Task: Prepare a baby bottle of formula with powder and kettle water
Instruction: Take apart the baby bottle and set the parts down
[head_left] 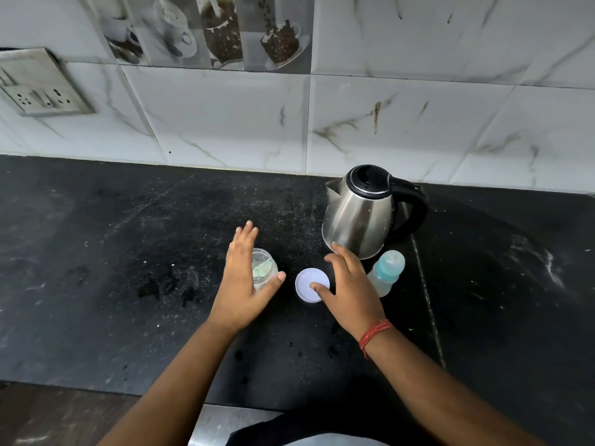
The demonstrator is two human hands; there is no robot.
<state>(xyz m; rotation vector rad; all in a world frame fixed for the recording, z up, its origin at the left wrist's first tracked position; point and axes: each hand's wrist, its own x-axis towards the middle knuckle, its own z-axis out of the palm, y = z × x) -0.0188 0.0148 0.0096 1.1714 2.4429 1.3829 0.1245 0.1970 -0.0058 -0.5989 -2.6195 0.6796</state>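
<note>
1. Your left hand (240, 278) is hovering with straight, spread fingers over the open powder jar (264, 268), gripping nothing; it is covering the jar's left side, probably to steady it.
2. Your right hand (349, 283) is also lying open and relaxed, its thumb resting on the white lid (311, 284), which is sitting upside down on the desk (128, 252) just right of the jar, likely parked there to leave the powder reachable.
3. Right of that hand, the baby bottle (386, 272) is standing with its teal top still on, so it is not yet ready for filling.
4. Farther back, the steel kettle (360, 214) is waiting with its lid closed and handle turned right, handy for your right hand.
5. Opening the bottle is looking like the step you are facing.
</note>
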